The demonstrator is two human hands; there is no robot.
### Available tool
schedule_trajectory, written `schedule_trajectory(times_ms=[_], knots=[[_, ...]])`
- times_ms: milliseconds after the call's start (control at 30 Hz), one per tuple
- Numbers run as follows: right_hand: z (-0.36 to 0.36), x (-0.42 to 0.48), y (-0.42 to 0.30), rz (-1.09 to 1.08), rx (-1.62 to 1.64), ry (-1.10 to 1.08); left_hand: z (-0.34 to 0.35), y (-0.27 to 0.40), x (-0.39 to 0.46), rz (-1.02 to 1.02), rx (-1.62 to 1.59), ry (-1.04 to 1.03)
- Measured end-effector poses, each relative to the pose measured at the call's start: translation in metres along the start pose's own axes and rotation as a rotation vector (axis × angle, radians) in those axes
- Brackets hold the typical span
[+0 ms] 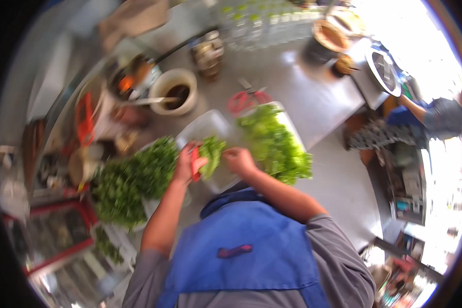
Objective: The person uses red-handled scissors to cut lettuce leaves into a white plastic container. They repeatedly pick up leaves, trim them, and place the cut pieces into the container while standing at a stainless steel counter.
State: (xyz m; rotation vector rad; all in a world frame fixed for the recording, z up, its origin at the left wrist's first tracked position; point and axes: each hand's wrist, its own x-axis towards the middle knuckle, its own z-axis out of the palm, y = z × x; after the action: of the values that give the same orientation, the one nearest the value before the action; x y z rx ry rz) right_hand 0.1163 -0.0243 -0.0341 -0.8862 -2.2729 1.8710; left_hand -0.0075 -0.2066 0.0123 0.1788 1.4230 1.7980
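My left hand (184, 163) grips a green lettuce leaf (211, 156) together with a red object (195, 163), perhaps a tool handle; blur hides its kind. Just right of the leaf is my right hand (238, 159), its fingers curled; whether anything is pinched in them I cannot tell. Both hands are above a translucent plastic tub (204, 125). A white container (292, 129) heaped with leaf lettuce (271, 146) stands to the right. Left of my left hand lies a big pile of dark green leafy herbs (138, 179).
Scissors with red handles (246, 101) lie beyond the tub on the metal table (261, 65). A pot of dark liquid (173, 92) with a utensil in it and a jar (208, 56) stand back left. Bottles with green caps (254, 29) line the back. At right, a person's arm (414, 107) reaches a white-rimmed tray (396, 90).
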Motion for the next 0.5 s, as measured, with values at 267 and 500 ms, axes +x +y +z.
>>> schedule_trajectory(times_ms=[267,500], knots=[[-0.016,-0.004,-0.031,0.247,0.738,-0.182,0.011,0.015,-0.013,0.021,0.098,0.037],[-0.017,-0.007,-0.057,0.013,0.739,-0.220,0.022,0.019,-0.015,0.050,0.048,-0.022]])
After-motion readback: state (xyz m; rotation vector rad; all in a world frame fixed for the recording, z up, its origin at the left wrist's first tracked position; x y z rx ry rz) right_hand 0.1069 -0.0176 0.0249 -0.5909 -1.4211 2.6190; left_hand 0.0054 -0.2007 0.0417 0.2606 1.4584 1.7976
